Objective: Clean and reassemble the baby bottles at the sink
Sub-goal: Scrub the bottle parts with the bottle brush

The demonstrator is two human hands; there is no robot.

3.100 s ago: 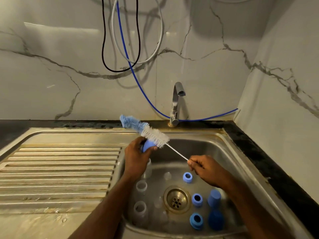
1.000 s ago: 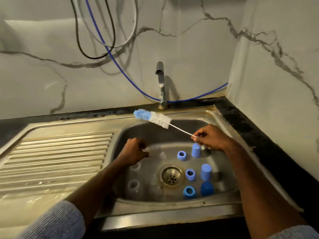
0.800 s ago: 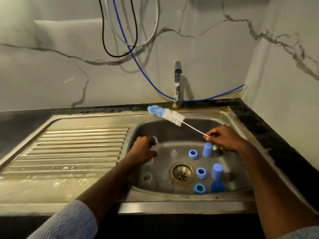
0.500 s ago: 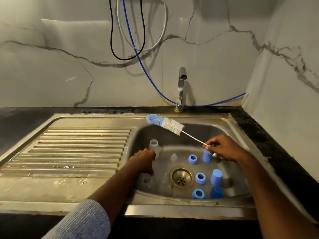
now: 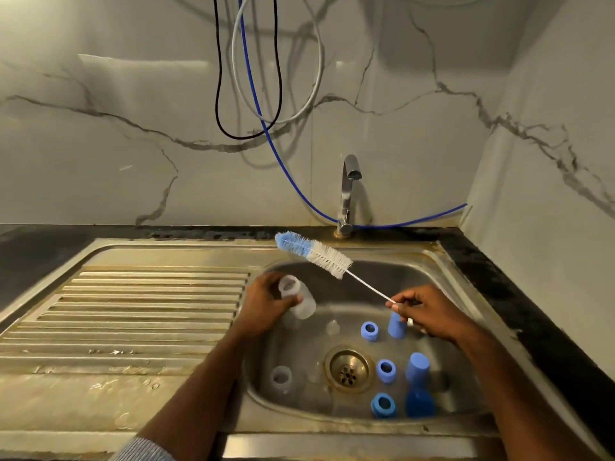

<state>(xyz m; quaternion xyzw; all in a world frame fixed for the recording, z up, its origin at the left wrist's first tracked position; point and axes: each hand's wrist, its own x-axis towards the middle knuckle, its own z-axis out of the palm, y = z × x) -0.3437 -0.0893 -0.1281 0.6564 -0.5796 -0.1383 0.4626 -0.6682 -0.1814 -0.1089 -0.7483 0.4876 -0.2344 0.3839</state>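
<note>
The left hand (image 5: pixel 266 306) gripped a clear bottle (image 5: pixel 297 301) and the right hand (image 5: pixel 429 312) pinched the brush (image 5: pixel 314 252) above the drain (image 5: pixel 347 369), where scattered rings and caps suggested reassembly had not begun.

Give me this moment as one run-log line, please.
left hand: holds clear bottle over sink | right hand: pinches brush wire, bristles outside bottle | tap: off

Dim, warm yellowish light falls from above. A pale rectangular glare patch sits on the glossy white marble-veined back wall (image 5: pixel 139 128), and the looping cables (image 5: pixel 246 78) and curved chrome tap (image 5: pixel 347 191) throw soft grey shadows onto it. The ridged steel draining board (image 5: pixel 133 311) gleams dully. Straight edges bow outward near the borders; detail is slightly soft throughout.
</note>
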